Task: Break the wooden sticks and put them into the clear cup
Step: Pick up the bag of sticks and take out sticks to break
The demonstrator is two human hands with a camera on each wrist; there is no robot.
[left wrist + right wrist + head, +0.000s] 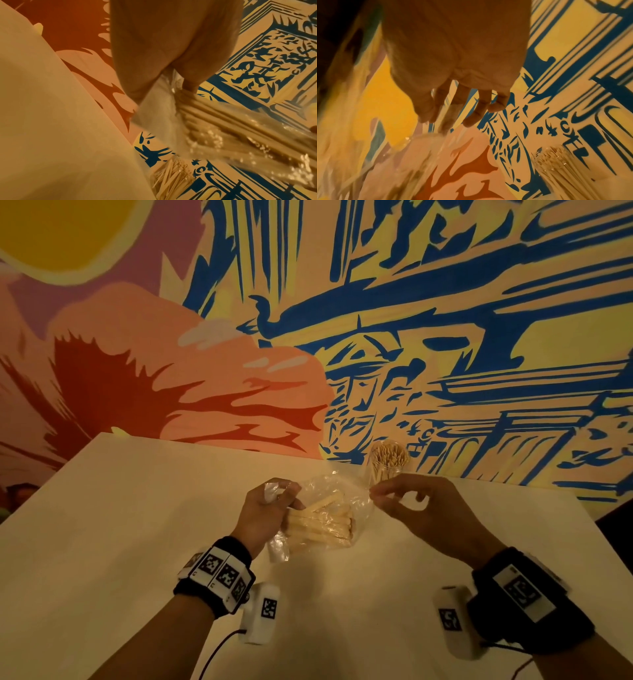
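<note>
A clear plastic bag (337, 498) full of pale wooden sticks (318, 523) is held over the middle of the white table (137, 525). My left hand (279, 496) grips the bag's bunched left end. My right hand (376, 493) pinches the bag's right edge between thumb and forefinger, its other fingers loosely spread. The clear cup (388, 462), packed with thin sticks, stands just behind the bag near the wall. In the left wrist view the bag (159, 108) and the sticks (214, 116) run out from my fingers, with the cup (171, 177) below. The right wrist view shows the bag (399, 159) and the cup (556, 163).
A painted mural wall (411, 320) rises straight behind the table's far edge. The table's left edge (51, 484) runs diagonally; bare white surface lies left and in front of the hands. A dark area (616, 518) sits past the right edge.
</note>
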